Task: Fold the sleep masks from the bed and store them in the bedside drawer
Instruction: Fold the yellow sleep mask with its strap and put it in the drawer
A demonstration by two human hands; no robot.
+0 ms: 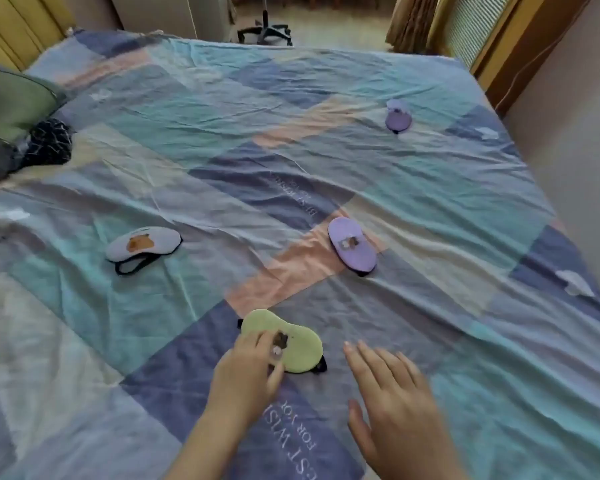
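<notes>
Several sleep masks lie on the patchwork bedspread (pixel 291 168). Nearest me is a pale green mask (pixel 291 337) with a small brown animal patch and black strap ends. My left hand (pixel 246 372) rests on its near-left edge, fingers and thumb curled around that edge. My right hand (pixel 392 400) hovers just right of it, fingers spread, holding nothing. A purple mask (pixel 352 245) lies at mid-right, a folded-looking purple mask (pixel 398 116) farther back right, and a grey-white mask (pixel 142 245) with an orange patch and black strap at left. No drawer is in view.
Pillows and dark patterned cloth (pixel 18 123) are piled at the bed's left. A wall (pixel 568 150) runs along the bed's right side. An office chair base (pixel 265 31) stands on the floor past the far end of the bed.
</notes>
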